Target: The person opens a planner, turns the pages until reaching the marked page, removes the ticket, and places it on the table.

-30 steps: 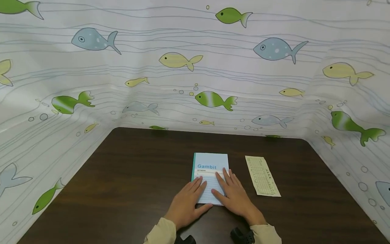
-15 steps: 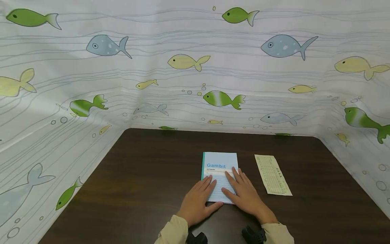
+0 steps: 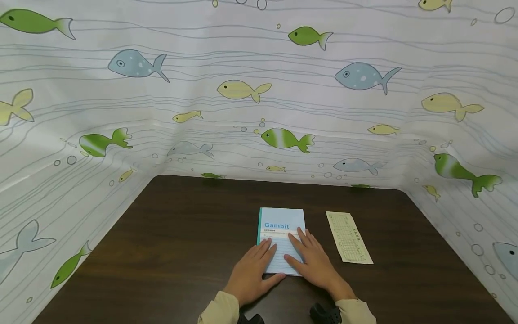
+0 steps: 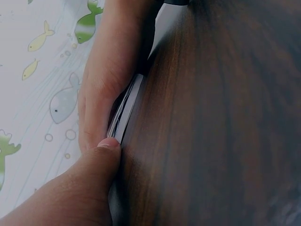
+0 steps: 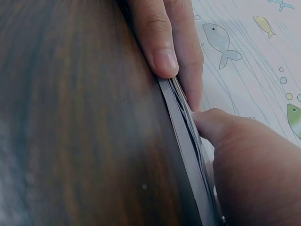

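Observation:
A closed notebook [image 3: 283, 219] with a pale blue cover, a teal spine and the word "Gambit" lies flat on the dark wooden table. My left hand [image 3: 252, 271] rests on its lower left part, fingers straight, the thumb out along the near edge. On the lower right of the cover lies my right hand [image 3: 314, 262], its fingers spread. In the left wrist view the left thumb [image 4: 106, 153] sits right at the notebook's page edge [image 4: 125, 110]. The right wrist view shows the stacked pages [image 5: 186, 134] edge-on, with a thumb [image 5: 216, 123] of the right hand over them.
To the right of the notebook a narrow yellowish printed sheet [image 3: 349, 238] lies on the table [image 3: 162, 252]. A white cloth [image 3: 226, 148] printed with fish stands around the back and both sides of the table. Dark wrist devices [image 3: 325, 313] show below the sleeves.
The head view shifts sideways and tilts slightly. Both hands stay in the same place on the notebook, and the sheet has not moved.

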Available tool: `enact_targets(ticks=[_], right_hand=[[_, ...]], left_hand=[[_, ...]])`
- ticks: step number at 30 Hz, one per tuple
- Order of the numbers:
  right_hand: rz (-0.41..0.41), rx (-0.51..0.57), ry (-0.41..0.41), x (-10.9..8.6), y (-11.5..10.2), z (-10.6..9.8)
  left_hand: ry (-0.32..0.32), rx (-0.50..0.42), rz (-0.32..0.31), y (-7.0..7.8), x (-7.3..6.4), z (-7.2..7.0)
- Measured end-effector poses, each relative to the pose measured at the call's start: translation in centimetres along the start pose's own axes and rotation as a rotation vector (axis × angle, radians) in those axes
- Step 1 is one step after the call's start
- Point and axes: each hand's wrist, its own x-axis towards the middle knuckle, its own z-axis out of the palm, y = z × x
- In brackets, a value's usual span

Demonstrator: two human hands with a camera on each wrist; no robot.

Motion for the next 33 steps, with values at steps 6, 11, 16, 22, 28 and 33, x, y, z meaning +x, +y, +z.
enact_targets(ticks=[6,11,16,22,28,33], right_hand=[[-0.005,-0.012,0.017,0.3,0.1,-1.1],[0.010,-0.016,0.000,0.1,0.0,-1.5],[0.015,-0.023,0.009,0.0,-0.1,-1.5],[0.003,-0.022,0.013,0.0,-0.4,-1.4],[0.017,-0.016,-0.002,-0.3,-0.6,-0.9],[0.024,-0.010,-0.024,-0.4,-0.4,-0.8]], left_hand=[[0.014,0.001,0.017,0.1,0.8,0.0],[0.019,-0.004,0.029,0.2,0.9,0.0],[0.021,-0.014,0.036,0.2,0.9,-0.2],[0.021,-0.005,0.025,0.3,0.5,-0.5],[-0.007,-0.033,-0.006,0.5,0.1,-0.6],[-0.019,-0.043,-0.044,0.6,0.4,0.0]])
